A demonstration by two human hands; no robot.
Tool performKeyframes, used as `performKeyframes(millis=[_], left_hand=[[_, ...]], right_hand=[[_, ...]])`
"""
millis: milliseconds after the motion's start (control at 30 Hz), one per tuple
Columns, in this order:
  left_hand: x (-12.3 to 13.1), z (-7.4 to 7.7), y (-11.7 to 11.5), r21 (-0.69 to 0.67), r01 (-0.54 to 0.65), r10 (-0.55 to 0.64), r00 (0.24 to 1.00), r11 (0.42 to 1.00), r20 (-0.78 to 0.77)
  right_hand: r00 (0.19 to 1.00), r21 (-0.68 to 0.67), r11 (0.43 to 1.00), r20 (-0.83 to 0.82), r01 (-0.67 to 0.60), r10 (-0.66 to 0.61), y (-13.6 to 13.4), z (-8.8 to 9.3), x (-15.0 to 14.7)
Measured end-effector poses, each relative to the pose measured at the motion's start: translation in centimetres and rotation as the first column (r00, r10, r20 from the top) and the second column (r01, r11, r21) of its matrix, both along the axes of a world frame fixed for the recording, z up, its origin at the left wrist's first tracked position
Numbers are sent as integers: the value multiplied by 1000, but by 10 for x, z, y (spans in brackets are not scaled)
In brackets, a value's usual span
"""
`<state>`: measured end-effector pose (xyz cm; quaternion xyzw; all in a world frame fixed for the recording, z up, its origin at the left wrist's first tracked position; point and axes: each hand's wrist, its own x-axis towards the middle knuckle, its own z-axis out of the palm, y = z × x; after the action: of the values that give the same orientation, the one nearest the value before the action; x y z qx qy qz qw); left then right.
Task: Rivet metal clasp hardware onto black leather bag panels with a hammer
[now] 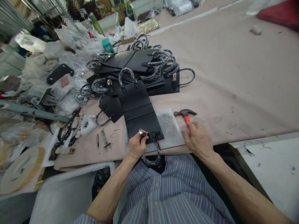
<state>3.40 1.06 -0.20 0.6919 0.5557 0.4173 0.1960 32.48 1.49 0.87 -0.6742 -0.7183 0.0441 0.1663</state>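
Observation:
My left hand (136,145) is closed round a small metal punch (141,132) held upright on the near edge of a black bag panel (140,110). That panel lies across a grey pad (169,126), with its wrapped handle (154,157) hanging over the table edge. My right hand (198,138) rests on the orange grip of a hammer (185,114) lying on the table beside the pad, fingers curled over it.
A stack of black bag panels with wrapped handles (142,67) lies behind. Small metal tools (102,140) sit left of the pad. Plastic bags and parts (58,71) clutter the left side. The pink table cloth (233,77) spreads to the right.

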Motion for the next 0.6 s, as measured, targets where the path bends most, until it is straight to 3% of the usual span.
performKeyframes(millis=[100, 167, 200, 233, 300, 367, 400, 467, 533, 600], left_hand=[[-1, -1, 0, -10, 26, -26, 1000, 1000, 7], [-2, -2, 0, -14, 32, -32, 999, 999, 14], [-2, -2, 0, -12, 31, -31, 999, 999, 20], [-2, -2, 0, -9, 31, -30, 999, 999, 28], [-2, -2, -1, -8, 27, -26, 999, 1000, 44], [-2, -3, -1, -9, 28, -27, 998, 1000, 52], [-2, -3, -2, -10, 30, -29, 998, 1000, 52], [-2, -4, -2, -5, 37, -37, 998, 999, 48], [-2, -6, -1, 9, 43, -43, 998, 999, 46], [-3, -7, -1, 20, 42, -43, 998, 999, 50]], right_hand=[[984, -204, 968, 125, 149, -125, -11, -5, 25], [977, -326, 922, 25, 208, -211, -12, -7, 31], [951, -410, 886, -114, 218, -287, -10, -5, 31], [884, -508, 840, -282, 192, -373, -7, -2, 30], [658, -662, 750, -557, 17, -507, 0, 13, 24], [482, -695, 704, -672, -149, -562, 4, 35, 14], [447, -678, 714, -700, -174, -557, 4, 49, 8], [450, -593, 792, -752, -143, -482, -1, 77, -6], [575, -382, 921, -771, -72, -275, -8, 103, -18], [774, -94, 990, -632, -110, 26, -15, 124, -29]])
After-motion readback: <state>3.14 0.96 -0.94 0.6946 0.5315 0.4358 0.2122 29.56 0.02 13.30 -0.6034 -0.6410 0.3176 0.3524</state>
